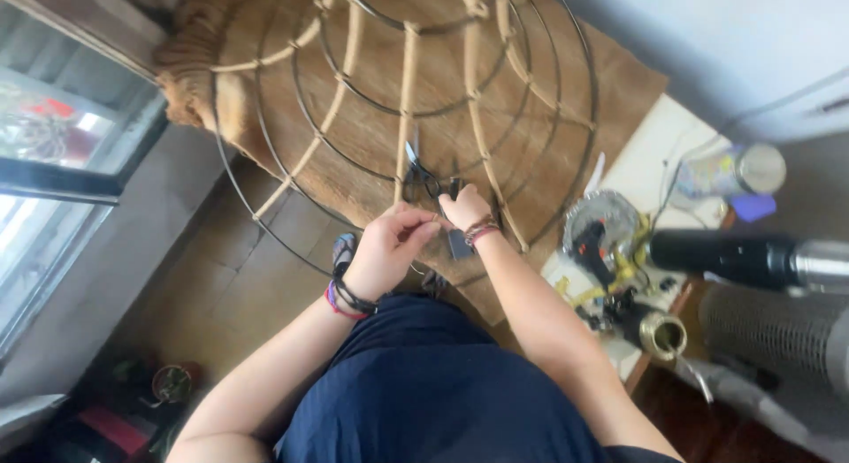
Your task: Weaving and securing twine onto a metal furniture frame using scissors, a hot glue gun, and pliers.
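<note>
A large round wire frame point(292, 91) with rattan-wrapped spokes stands in front of me on brown burlap cloth point(548, 118). My left hand point(389, 246) pinches a thin strand at the lower part of the frame, fingers closed. My right hand point(464, 206) sits just beyond it, holding small black-handled scissors point(423, 176) whose blades point up along a wrapped spoke point(404, 118). Both wrists wear bracelets. My dark blue clothing fills the lower middle of the view.
A low table point(659, 131) at right carries a foil dish point(601, 220) with small tools, a clear jar point(734, 171), a brass ring and cords. A black and silver cylinder point(752, 258) juts in from the right. A window point(53, 145) is at left; potted plants sit lower left.
</note>
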